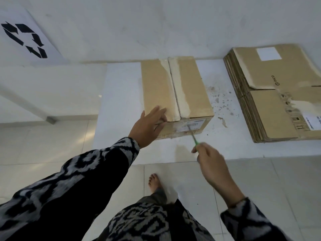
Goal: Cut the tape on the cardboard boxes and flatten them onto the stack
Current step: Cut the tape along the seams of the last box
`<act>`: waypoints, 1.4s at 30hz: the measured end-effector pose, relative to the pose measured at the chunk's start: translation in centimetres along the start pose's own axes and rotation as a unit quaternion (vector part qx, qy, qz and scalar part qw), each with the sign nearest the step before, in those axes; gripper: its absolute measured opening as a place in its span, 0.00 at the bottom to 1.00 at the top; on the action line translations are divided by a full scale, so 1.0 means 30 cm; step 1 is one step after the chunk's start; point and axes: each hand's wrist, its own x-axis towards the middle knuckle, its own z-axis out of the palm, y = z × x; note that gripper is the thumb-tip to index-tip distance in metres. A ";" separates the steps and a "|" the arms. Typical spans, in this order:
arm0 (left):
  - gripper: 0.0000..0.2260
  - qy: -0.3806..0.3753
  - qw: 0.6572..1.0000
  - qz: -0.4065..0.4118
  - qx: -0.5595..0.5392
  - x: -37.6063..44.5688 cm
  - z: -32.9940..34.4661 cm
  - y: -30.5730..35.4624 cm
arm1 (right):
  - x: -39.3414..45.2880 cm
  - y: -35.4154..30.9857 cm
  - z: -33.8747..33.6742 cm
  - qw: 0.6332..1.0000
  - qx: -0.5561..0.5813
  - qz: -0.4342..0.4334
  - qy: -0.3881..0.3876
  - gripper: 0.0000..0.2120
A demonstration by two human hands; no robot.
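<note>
A single wide-angle view from a head-worn camera, looking forward and steeply down from standing height. Both arms reach away from the lens into the middle of the picture. A white platform fills the middle ground, a wall lies beyond, and floor tiles lie directly below.

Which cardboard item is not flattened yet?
The cardboard box under the left hand; it stands assembled, while the stack on its right lies flat.
</note>
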 end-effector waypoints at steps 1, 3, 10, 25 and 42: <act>0.18 -0.008 1.000 0.006 0.026 0.003 0.003 -0.006 | 0.039 0.002 -0.024 0.997 -0.056 -0.028 0.051 0.14; 0.21 -0.011 0.997 0.018 0.072 0.011 0.014 -0.011 | 0.160 0.017 -0.074 0.982 -0.113 -0.040 0.145 0.16; 0.20 -0.031 0.996 -0.010 0.085 0.023 0.005 -0.010 | 0.511 0.310 -0.099 0.970 -0.171 0.150 0.081 0.28; 0.20 -0.004 0.998 -0.017 0.062 0.024 -0.007 0.000 | 0.547 0.080 -0.230 0.959 -0.084 -0.227 0.147 0.18; 0.20 0.013 0.997 0.004 0.074 0.021 0.016 -0.019 | 0.558 0.425 -0.121 0.985 -0.067 0.094 0.130 0.10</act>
